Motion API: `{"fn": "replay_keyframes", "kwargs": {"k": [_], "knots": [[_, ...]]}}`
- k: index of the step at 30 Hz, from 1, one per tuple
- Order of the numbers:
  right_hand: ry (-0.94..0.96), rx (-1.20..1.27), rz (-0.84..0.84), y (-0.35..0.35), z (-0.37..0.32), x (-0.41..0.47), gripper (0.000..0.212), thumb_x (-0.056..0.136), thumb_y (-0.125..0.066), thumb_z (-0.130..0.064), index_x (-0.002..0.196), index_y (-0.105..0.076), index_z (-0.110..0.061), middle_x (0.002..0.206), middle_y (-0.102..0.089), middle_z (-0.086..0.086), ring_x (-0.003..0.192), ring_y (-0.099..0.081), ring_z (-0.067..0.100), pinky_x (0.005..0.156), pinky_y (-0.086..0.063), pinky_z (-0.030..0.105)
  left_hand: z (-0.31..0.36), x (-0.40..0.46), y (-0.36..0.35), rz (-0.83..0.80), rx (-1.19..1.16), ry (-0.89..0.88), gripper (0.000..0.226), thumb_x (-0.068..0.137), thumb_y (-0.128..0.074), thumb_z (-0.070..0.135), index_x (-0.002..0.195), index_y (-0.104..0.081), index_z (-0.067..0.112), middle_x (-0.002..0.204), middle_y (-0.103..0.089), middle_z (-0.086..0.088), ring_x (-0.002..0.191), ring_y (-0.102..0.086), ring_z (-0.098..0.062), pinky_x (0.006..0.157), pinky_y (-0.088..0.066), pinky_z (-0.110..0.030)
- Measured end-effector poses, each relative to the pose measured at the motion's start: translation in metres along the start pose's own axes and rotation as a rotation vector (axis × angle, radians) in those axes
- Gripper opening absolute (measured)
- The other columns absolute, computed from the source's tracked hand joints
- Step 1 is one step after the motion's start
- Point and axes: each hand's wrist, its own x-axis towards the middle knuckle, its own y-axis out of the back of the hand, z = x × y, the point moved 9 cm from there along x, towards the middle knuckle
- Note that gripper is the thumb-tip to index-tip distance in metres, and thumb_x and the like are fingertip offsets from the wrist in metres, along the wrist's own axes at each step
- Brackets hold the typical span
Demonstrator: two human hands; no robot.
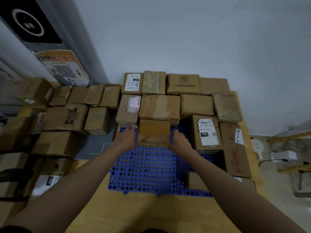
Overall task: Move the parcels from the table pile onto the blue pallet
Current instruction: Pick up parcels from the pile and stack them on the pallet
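A small brown cardboard parcel [154, 132] sits on the blue perforated pallet [144, 172], just in front of the rows of parcels stacked at the pallet's far side. My left hand [127, 137] grips the parcel's left side. Its right side is held by my right hand [180, 140]. Several other parcels fill the back and right of the pallet, among them one with a white "032" label [207, 133]. The table pile of brown boxes [67, 116] lies to the left.
A long box with red writing [235, 148] lies along the pallet's right edge, and a small box [196, 181] sits at its near right. A white wall stands behind. Cables and yellow bars lie on the floor at right [286, 158].
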Motion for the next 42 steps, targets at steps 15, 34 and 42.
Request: {"fn": "replay_keyframes", "kwargs": {"k": [15,34,42], "knots": [[0.404,-0.509,-0.180,-0.021,-0.099,-0.095,0.037,0.098,-0.055,-0.012,0.134,-0.053,-0.004,0.133,-0.057,0.019,0.111,-0.062,0.033,0.077,-0.058,0.040,-0.069,-0.137,-0.012,0.000,0.051,0.084,0.066,0.087,-0.071,0.037,0.141,-0.043,0.012,0.137,-0.053,-0.010,0.122,-0.053,-0.028,0.096,-0.047,-0.038],[0.435,-0.359,-0.323,-0.161,-0.209,-0.130,0.049,0.094,-0.060,-0.021,0.141,-0.044,-0.018,0.136,-0.048,0.005,0.091,-0.064,0.023,0.073,-0.060,0.036,-0.260,-0.218,-0.083,-0.014,-0.074,0.335,0.063,0.084,-0.070,0.046,0.135,-0.048,0.016,0.135,-0.051,-0.006,0.121,-0.052,-0.025,0.095,-0.048,-0.039],[0.386,-0.320,-0.360,-0.256,-0.259,-0.141,0.047,0.090,-0.065,-0.023,0.134,-0.051,-0.016,0.133,-0.049,0.009,0.094,-0.064,0.028,0.070,-0.062,0.041,-0.333,-0.219,-0.107,-0.055,-0.086,0.332,0.049,0.085,-0.065,0.039,0.125,-0.056,0.013,0.124,-0.058,-0.008,0.110,-0.058,-0.025,0.086,-0.048,-0.033]]}}
